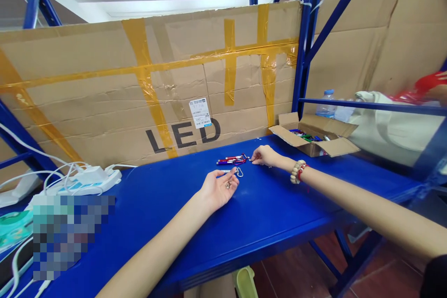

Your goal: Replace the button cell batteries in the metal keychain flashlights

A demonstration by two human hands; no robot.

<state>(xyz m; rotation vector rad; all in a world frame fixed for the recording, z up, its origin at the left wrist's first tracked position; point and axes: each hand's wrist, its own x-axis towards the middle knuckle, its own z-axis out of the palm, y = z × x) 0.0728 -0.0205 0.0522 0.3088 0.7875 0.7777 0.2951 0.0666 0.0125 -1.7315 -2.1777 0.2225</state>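
My left hand point(217, 192) is palm up above the blue tabletop, fingers curled around several small shiny metal pieces point(228, 185). By its thumb and fingertips is a silver clip point(239, 172) with a slim silver tube, partly hidden; whether the thumb touches them I cannot tell. Just beyond lie several slim red and purple metal tubes point(232, 160) with clips, side by side. My right hand point(263, 155) is closed in a pinch at the table surface, right of these tubes. What its fingertips hold is too small to make out.
An open cardboard box point(309, 148) of colourful slim tubes stands at the back right, near a water bottle point(326, 104) and a pale bag point(380, 125). A white power strip point(98, 180) with cables lies left. Cardboard point(181, 98) walls the back; blue posts point(303, 56) rise beside it.
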